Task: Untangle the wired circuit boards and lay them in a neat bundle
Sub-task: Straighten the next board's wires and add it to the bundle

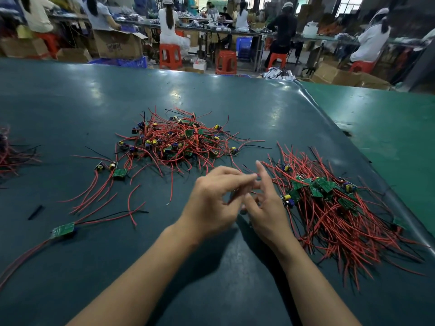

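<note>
A tangled heap of small green circuit boards with red and black wires lies in the middle of the dark green table. To its right lies a sorted bundle of boards, with wires running roughly parallel. My left hand and my right hand meet between the two piles, just left of the bundle. My left fingers are curled toward the right hand, whose index finger points up with its other fingers loosely spread. Blur hides whether a thin wire runs between the fingertips.
Loose boards with wires lie at the left and front left. Another wire pile sits at the left edge. A lighter green table adjoins on the right. Seated people and red stools fill the background.
</note>
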`<control>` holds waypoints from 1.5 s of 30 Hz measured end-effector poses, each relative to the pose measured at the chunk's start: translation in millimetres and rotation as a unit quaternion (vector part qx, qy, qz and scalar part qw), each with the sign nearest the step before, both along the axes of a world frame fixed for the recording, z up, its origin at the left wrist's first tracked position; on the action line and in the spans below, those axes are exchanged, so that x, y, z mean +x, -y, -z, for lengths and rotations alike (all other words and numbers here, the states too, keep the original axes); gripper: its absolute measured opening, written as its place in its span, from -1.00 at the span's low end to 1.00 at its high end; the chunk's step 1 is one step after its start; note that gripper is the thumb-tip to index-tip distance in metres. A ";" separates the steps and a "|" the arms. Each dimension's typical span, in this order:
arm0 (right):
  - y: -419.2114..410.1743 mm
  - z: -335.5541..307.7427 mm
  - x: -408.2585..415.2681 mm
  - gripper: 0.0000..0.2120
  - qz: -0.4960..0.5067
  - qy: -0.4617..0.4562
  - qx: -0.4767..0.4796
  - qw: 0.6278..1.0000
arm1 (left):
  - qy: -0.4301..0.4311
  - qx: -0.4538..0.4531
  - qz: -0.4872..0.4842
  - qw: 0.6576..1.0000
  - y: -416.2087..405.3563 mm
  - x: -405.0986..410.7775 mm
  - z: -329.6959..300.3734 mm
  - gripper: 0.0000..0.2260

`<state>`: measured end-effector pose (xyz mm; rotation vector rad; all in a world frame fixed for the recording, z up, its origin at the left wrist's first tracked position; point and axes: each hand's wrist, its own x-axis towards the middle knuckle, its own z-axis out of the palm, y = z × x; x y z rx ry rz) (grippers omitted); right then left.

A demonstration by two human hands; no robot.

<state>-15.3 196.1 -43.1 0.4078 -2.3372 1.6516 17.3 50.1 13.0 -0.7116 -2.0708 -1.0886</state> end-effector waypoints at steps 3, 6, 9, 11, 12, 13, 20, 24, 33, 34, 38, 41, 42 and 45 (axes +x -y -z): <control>-0.7 -3.2 1.1 -0.67 0.011 -0.052 0.050 0.997 | 0.068 0.052 0.058 0.995 -9.1 1.6 14.7 -0.76; 3.5 -2.2 2.5 -0.80 0.004 -0.015 -0.020 1.000 | 0.063 0.096 0.045 0.992 -16.3 1.3 22.3 -0.70; -1.4 -2.3 1.2 -0.85 0.093 0.006 -0.108 0.990 | 0.133 0.214 0.025 0.967 -27.2 4.2 29.6 -0.83; -5.5 -4.0 0.6 -0.86 0.180 -0.015 -0.113 0.977 | 0.319 0.256 0.067 0.910 -39.1 4.4 29.6 -0.64; -6.4 -4.6 1.2 -0.85 0.202 -0.013 -0.131 0.970 | 0.413 0.255 0.088 0.870 -43.1 2.7 27.7 -0.60; -6.7 -5.2 2.1 -0.85 0.200 0.000 -0.174 0.964 | 0.480 0.254 0.100 0.834 -45.1 -0.4 25.7 -0.59; -4.1 -13.4 17.7 -0.86 0.118 0.039 -0.310 0.942 | 0.465 0.390 0.113 0.787 -35.3 -9.4 31.3 -0.72; -0.8 -16.3 20.4 -0.83 0.059 0.060 -0.347 0.934 | 0.445 0.428 0.143 0.773 -28.2 -15.8 29.9 -0.72; 2.7 -18.5 27.3 -0.86 0.074 0.041 -0.262 0.961 | 0.402 0.490 0.146 0.760 -25.1 -31.8 34.1 -0.80; 0.8 -20.1 28.8 -0.88 0.072 0.027 -0.255 0.964 | 0.391 0.480 0.139 0.773 -24.6 -31.9 34.2 -0.81; 0.4 -30.4 24.2 -0.98 0.022 0.045 -0.237 0.970 | 0.339 0.483 0.097 0.801 -17.1 -37.5 34.1 -0.73; 10.2 -39.3 4.2 -0.90 0.019 0.068 -0.206 0.976 | 0.346 0.517 0.100 0.776 -9.7 -45.7 34.3 -0.73; 12.4 -42.5 -3.8 -0.90 0.025 0.069 -0.206 0.976 | 0.352 0.524 0.108 0.768 -7.4 -47.5 34.0 -0.76; 14.3 -45.3 -22.8 -0.88 0.044 0.050 -0.197 0.978 | 0.360 0.543 0.135 0.747 -4.1 -50.0 30.8 -0.84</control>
